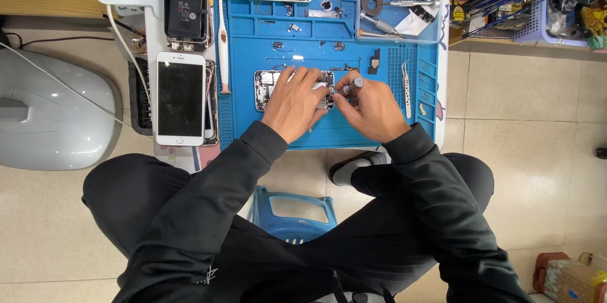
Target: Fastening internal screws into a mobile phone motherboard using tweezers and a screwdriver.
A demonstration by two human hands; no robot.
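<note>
Opened silver phone chassis (269, 88) mid blue silicone work mat (354, 123), both hands on it.
My left hand (292, 104) lies fingers spread over it to pin it flat; my right hand (373, 108) pinches a small grey-capped screwdriver (351, 85), tip down into its right end. Steel tweezers (406, 86) parked right, white-framed phone (181, 97) off-mat left.

Bright, even, diffuse light from above; colours saturated, blue work mat (329, 132) vivid; shadows soft and short, faint dark under left hand (292, 102) and right hand (373, 108); mild glare on white phone's dark screen (180, 97) at surface's left edge and on pale floor tiles (525, 119); centre sharp; wide-angle bowing toward frame edges, corners stretched; black sleeves (208, 214) lose fold detail; no motion blur visible.
</note>
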